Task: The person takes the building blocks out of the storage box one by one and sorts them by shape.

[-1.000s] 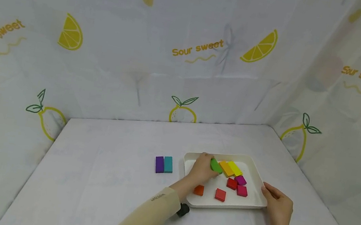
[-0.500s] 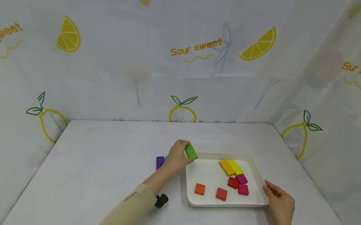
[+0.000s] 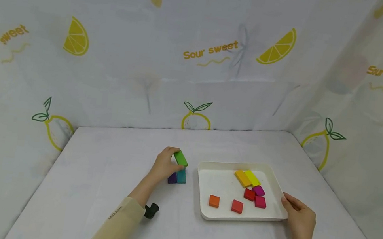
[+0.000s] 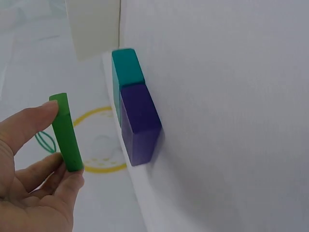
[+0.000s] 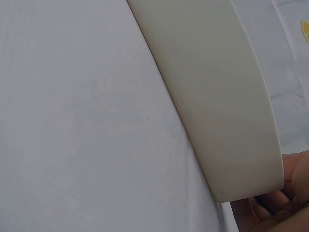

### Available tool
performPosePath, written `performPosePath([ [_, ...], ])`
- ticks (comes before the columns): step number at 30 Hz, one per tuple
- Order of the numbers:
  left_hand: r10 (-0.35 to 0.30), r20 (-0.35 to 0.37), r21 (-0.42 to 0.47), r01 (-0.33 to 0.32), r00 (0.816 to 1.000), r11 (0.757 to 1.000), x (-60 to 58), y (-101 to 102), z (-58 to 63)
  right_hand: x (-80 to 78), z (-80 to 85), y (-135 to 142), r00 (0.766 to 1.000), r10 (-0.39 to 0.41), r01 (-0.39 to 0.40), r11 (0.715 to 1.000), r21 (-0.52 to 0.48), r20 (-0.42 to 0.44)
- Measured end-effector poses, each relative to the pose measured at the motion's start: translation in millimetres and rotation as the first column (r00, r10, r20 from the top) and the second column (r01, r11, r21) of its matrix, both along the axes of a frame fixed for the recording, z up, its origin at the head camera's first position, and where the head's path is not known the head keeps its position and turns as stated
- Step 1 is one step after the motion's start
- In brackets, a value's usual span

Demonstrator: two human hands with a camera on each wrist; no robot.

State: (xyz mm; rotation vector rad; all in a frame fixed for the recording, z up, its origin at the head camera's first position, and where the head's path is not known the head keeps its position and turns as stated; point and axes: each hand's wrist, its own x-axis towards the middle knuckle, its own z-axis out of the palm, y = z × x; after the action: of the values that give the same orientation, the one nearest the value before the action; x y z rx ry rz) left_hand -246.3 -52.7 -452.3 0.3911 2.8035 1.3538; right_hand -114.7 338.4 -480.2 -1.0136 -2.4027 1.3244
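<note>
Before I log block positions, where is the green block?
In the head view, the left hand holds the green block left of the white tray, near the teal block and purple block.

Curtained-off tabletop (image 3: 98, 176), lemon-print cloth walls (image 3: 123, 59)

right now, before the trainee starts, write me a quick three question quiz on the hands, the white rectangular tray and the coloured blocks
1. Multiple choice: what does the left hand pinch?
a) yellow rectangular block
b) green rectangular block
c) orange square block
2. True or false: the teal rectangular block and purple rectangular block sit outside the white rectangular tray.
3. How many blocks lie in that tray?

Key: 1 b; 2 true; 3 seven.
</note>
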Motion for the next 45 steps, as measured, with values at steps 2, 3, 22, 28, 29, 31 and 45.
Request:
performPosePath([
  [2,-0.002,-0.001,-0.008,0.002,1.000,1.000,-0.8,-11,-0.1,-0.4,0.3,0,1.000,0.001,-0.001,1.000,0.001,0.001],
  [3,-0.001,0.003,-0.011,0.001,1.000,1.000,-1.0,-16,0.1,-0.7,0.4,0,1.000,-0.001,0.001,1.000,0.001,0.002],
  [22,-0.167,0.065,-0.038,0.170,0.984,0.985,2.4,-74,-14.6,-0.2,2.7,-1,1.000,-0.016,0.016,0.999,-0.045,-0.015],
  [28,-0.190,0.100,-0.041,0.195,0.977,0.980,3.6,-76,-18.6,0.0,3.0,-1,1.000,-0.010,0.009,0.999,-0.050,-0.022],
  [29,-0.191,0.107,-0.043,0.196,0.976,0.980,4.1,-76,-19.0,0.1,2.6,-1,1.000,-0.007,0.006,0.999,-0.051,-0.021],
  [31,-0.191,0.117,-0.048,0.198,0.975,0.979,5.0,-76,-20.0,0.7,2.0,-2,1.000,-0.004,0.003,0.999,-0.050,-0.019],
  [45,-0.184,0.120,-0.090,0.195,0.976,0.977,5.1,-75,-20.8,-1.6,2.0,-2,1.000,-0.015,0.016,1.000,-0.021,0.008],
])
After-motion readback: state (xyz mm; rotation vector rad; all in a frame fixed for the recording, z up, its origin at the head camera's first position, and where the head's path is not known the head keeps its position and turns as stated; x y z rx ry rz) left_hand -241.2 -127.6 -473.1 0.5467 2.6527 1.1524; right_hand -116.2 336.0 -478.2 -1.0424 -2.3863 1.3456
